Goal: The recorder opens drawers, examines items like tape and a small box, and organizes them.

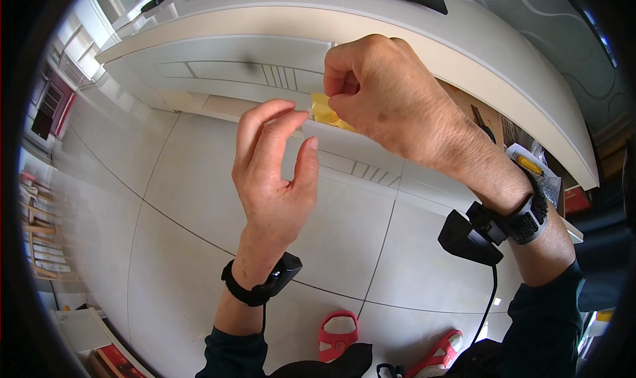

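Observation:
My right hand [397, 102] is over an open drawer with its fingers curled in towards the thumb. A thin yellow piece [324, 110], perhaps paper or plastic, shows just below the thumb at the drawer's left end. The thumb overlaps it, and I cannot tell whether the fingertips pinch it. My left hand [276, 169] hovers just left of the drawer front [355, 147], fingers bent and apart from the thumb, with nothing between them. Black straps with small black devices sit on both wrists.
The drawer belongs to a long white cabinet [268, 20]. Towards its right end lie scissors [482, 122], a yellow-handled tool [529, 165] and clear plastic packaging [549, 184]. Below are pale floor tiles [184, 278] and my feet in red sandals [339, 333]. Wooden chairs [42, 234] stand far left.

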The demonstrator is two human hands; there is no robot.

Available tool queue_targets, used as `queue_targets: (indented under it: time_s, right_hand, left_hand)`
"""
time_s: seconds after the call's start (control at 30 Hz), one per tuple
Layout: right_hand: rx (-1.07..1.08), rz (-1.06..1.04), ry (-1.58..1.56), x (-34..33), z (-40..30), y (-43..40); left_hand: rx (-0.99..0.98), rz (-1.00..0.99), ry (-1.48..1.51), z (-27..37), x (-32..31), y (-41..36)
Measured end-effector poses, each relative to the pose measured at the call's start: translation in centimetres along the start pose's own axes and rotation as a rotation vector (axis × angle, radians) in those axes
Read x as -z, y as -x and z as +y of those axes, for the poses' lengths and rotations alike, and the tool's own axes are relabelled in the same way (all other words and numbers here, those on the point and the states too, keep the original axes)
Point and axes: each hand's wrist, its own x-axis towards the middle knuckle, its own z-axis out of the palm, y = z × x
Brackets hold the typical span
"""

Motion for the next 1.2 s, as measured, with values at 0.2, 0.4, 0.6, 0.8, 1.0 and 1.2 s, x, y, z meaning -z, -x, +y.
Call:
queue_targets:
  time_s: [0.2, 0.4, 0.6, 0.8, 1.0, 1.2]
  right_hand:
    - [0.022, 0.008, -0.011, 0.1, -0.2, 0.2]
    - [0.044, 0.019, -0.019, -0.2, 0.1, 0.4]
    - [0.045, 0.011, -0.035, -0.2, 0.0, 0.3]
    - [-0.009, -0.034, -0.195, 0.0, 0.8, 0.1]
    - [-0.099, -0.083, -0.289, 0.3, 1.5, -0.2]
    - [-0.127, -0.097, -0.172, 0.1, 1.1, -0.1]
  left_hand:
    - [-0.023, 0.008, -0.021, 0.2, 0.0, -0.1]
    - [-0.141, -0.036, -0.084, 0.1, -0.4, -0.1]
    - [-0.25, -0.008, -0.113, -0.1, -0.8, -0.4]
    - [-0.244, -0.048, -0.159, 0.1, -0.8, -0.5]
    - [-0.269, -0.033, -0.169, 0.1, -1.0, -0.6]
    - [-0.266, -0.013, -0.175, -0.1, -1.1, -0.3]
